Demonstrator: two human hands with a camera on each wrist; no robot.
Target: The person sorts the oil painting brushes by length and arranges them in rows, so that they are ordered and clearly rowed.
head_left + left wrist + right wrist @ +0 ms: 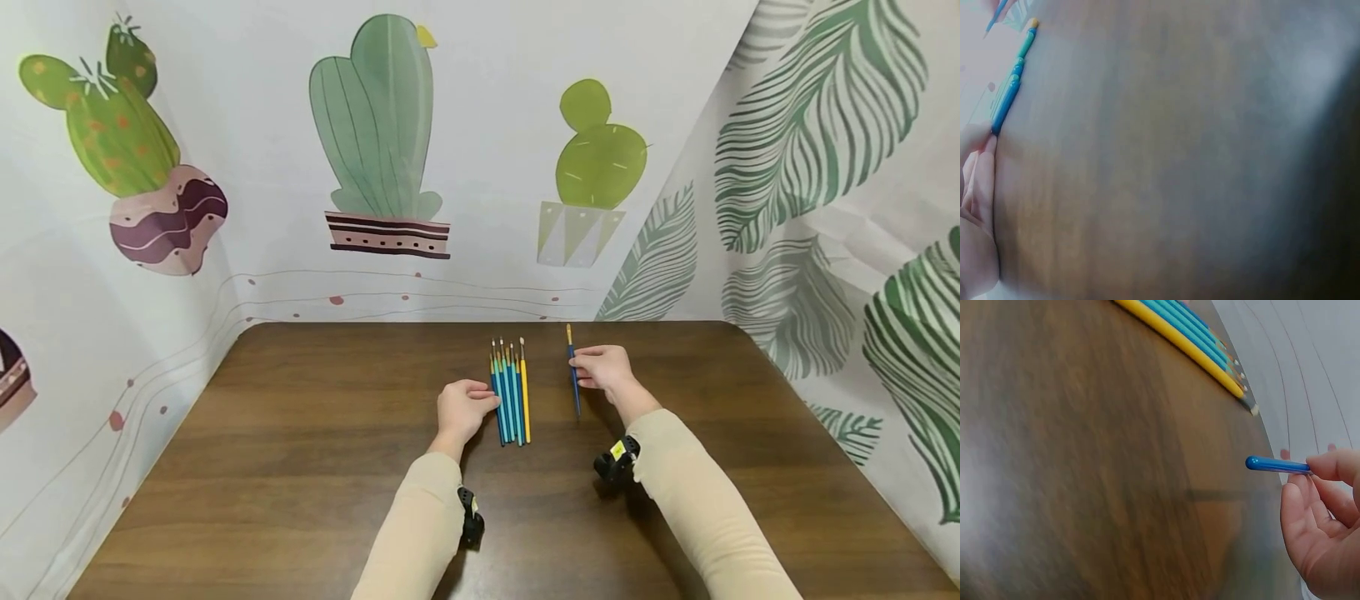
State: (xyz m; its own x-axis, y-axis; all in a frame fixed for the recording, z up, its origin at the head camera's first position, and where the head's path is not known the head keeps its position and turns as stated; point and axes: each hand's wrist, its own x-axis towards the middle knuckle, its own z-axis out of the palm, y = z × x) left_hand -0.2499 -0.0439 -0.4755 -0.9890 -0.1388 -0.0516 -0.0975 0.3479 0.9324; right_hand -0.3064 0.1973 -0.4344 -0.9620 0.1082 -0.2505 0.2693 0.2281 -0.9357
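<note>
Several paintbrushes (pixel 512 404), mostly blue and teal with a yellow one (pixel 526 404) on the right, lie side by side on the table, bristles towards the back. My left hand (pixel 462 410) is at the left side of this row, thumb and fingertips at the outermost blue brush (pixel 1007 109); in the left wrist view they meet at its handle. To the right of the row, my right hand (pixel 606 369) pinches a dark blue paintbrush (pixel 574 379) between thumb and fingers, its golden tip pointing away. The right wrist view shows this handle's rounded end (pixel 1260 464) sticking out.
The dark brown wooden table (pixel 315 475) ends at a back edge just beyond the brush tips. Behind it hangs a white cloth (pixel 487 167) printed with cacti and leaves. Small black cameras (pixel 618 460) are strapped to both wrists.
</note>
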